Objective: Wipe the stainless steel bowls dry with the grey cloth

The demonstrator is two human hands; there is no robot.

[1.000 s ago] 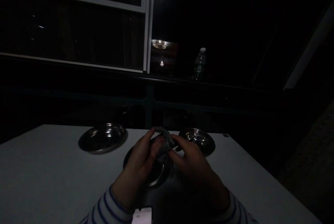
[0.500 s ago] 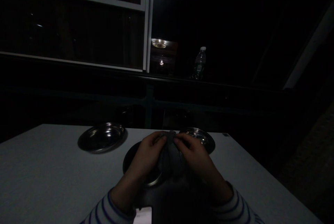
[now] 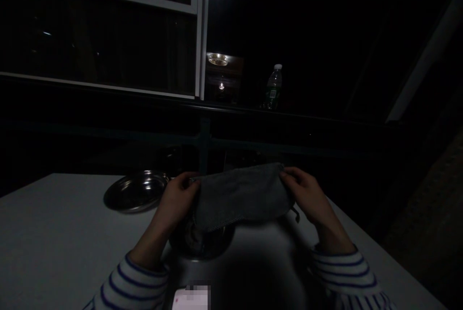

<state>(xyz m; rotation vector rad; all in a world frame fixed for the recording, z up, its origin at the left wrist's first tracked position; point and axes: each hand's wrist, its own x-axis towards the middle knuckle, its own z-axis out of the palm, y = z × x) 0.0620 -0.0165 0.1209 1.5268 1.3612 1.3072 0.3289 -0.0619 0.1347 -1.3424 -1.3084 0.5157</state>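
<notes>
Grey cloth [image 3: 242, 196] stretched between 2 hands, left hand [image 3: 181, 194] and right [image 3: 306, 194].

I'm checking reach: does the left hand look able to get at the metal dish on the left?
Probably yes: nothing shows between the left hand and the metal dish beside it, but that hand likely must release the grey fabric first.

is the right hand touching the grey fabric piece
Touching: the head view shows the right hand pinching the grey fabric piece at its upper right corner, with no gap between thumb and fabric.
</notes>
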